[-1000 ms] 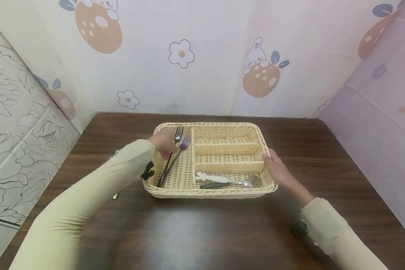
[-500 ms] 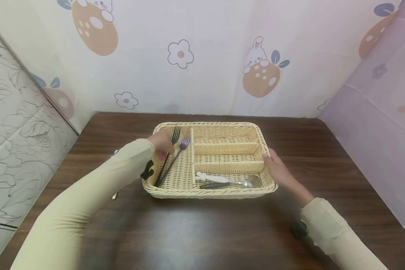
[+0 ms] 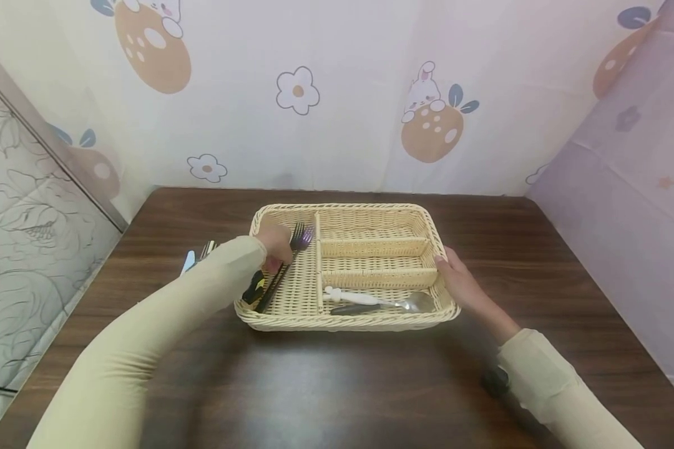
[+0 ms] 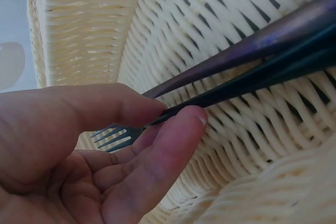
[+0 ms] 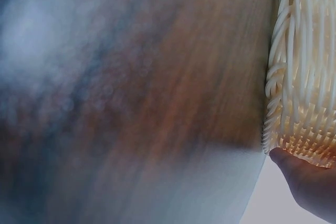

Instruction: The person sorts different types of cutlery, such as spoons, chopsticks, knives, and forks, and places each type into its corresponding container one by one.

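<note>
Table's left: a knife (image 3: 188,260) and a fork (image 3: 206,249) lie on the table (image 3: 326,386), mostly hidden behind the left sleeve (image 3: 202,280).
Left hand (image 3: 274,244): inside the basket's left compartment, thumb and finger pinching the dark fork (image 4: 257,80) near its neck.
Dark fork: slants from the near left corner, tines pointing away and slightly right; fingers cover part of it.
Purple fork (image 4: 231,57): just beside it on the right, nearly parallel, tines also away; whether the forks touch is hard to tell.
Spoons (image 3: 421,302): near right compartment, handles left, bowls right, overlapping.
Basket (image 3: 348,322): long axis left to right.
Right hand (image 3: 457,277): clamped on the basket's right rim, thumb over it, other fingers largely hidden; the wrist view cuts the hand off.
</note>
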### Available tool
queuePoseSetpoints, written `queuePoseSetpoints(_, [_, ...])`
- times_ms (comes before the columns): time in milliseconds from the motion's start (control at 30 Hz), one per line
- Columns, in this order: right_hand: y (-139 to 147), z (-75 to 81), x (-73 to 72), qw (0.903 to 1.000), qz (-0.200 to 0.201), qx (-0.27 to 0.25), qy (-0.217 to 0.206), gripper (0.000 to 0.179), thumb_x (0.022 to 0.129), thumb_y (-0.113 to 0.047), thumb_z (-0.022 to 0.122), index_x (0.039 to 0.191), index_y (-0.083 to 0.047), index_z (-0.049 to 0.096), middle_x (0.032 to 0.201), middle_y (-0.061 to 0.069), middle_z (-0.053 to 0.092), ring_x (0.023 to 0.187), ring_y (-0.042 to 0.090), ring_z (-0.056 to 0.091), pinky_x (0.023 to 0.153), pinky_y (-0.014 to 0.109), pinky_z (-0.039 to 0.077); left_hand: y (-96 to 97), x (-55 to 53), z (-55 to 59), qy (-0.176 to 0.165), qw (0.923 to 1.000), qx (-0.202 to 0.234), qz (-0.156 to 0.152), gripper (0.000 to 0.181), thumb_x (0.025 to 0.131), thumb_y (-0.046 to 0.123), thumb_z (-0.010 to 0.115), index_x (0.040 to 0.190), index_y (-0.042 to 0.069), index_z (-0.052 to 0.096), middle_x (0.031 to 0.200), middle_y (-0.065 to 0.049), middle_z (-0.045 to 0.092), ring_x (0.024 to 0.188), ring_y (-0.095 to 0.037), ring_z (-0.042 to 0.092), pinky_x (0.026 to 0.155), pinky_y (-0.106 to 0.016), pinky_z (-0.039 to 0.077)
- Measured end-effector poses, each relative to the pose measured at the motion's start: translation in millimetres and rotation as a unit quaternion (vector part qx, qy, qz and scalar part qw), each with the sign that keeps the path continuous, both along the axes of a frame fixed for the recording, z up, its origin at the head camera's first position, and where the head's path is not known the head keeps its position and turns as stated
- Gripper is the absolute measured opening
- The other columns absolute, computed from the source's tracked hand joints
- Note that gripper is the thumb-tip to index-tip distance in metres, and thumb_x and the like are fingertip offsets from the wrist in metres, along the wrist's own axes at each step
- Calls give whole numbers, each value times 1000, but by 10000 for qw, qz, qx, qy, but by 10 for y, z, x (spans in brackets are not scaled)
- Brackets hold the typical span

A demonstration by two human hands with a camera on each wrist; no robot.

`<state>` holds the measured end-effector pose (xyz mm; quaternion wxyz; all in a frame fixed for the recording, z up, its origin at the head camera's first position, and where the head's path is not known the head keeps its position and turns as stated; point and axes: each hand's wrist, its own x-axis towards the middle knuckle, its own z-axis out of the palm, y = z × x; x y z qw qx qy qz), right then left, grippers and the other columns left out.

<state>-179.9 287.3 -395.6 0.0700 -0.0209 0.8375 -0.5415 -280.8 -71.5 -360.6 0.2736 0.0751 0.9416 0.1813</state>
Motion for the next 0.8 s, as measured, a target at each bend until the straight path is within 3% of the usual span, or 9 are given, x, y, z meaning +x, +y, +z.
queuePoseSetpoints(300, [-9, 6, -7, 10000, -12, 41, -5, 56, 105, -29, 21, 150, -2, 2, 125, 37, 41, 97, 38, 61, 75, 40, 55, 3, -5, -18, 29, 9999, 11, 120, 18, 75, -4, 59, 93, -2, 56, 64, -14, 63, 44, -16, 58, 42, -25, 48])
queuePoseSetpoints(467, [-4, -8, -3, 10000, -26, -42, 22, 56, 105, -29, 22, 150, -2, 3, 125, 37, 41, 97, 37, 61, 74, 40, 55, 16, 7, -2, 243, 9993, -246, -151, 14, 75, -4, 58, 89, -2, 57, 61, -12, 63, 42, -15, 56, 40, -23, 45])
queuePoseSetpoints(633, [6, -20, 3, 10000, -57, -32, 27, 56, 105, -29, 22, 150, -1, 4, 124, 37, 42, 95, 34, 62, 73, 38, 55, 33, 61, 88, 607, 9962, -451, -440, 4, 77, 0, 61, 80, -1, 60, 58, -10, 62, 42, -13, 52, 40, -22, 44])
queuePoseSetpoints(800, [6, -8, 7, 10000, -51, 0, 1, 57, 105, -29, 22, 150, -1, 4, 125, 37, 41, 94, 34, 62, 73, 37, 55, 19, 130, 254, 803, 9958, -52, -429, 13, 78, -3, 62, 72, 3, 53, 58, -8, 58, 42, -12, 52, 44, -23, 48])
